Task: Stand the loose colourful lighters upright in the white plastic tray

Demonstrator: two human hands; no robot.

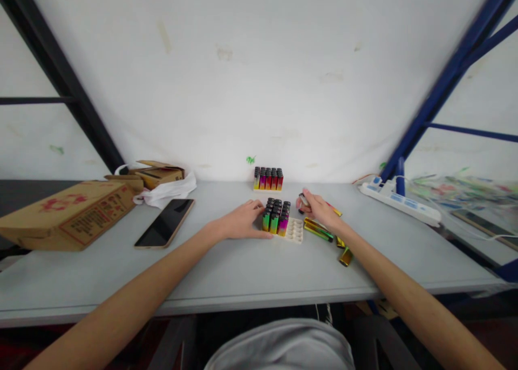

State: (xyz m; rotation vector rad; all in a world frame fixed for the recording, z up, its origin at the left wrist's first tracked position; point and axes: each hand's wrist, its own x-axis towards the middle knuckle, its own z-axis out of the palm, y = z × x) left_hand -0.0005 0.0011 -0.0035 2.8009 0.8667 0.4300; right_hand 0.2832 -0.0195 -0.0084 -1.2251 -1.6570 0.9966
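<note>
A white tray [297, 231] with round holes stands mid-table. Upright lighters [274, 219] with black tops and shiny green, yellow and pink bodies fill its left part, while the holes on its right side show bare. My left hand [243, 220] is curved round the tray's left end, thumb along the front and fingers behind. Just right of the tray, my right hand [318, 209] is closed on a lighter [302, 200], mostly hidden by the fingers. Loose lighters [318, 228] in gold and green lie below that hand, and more gold ones [346, 257] lie by the right forearm.
A second filled block of lighters [268, 179] stands at the back by the wall. To the left are a phone [165, 223], a cardboard box [68, 213], a smaller open box [159, 175] and a white bag [170, 191]. A power strip [400, 201] lies at the right.
</note>
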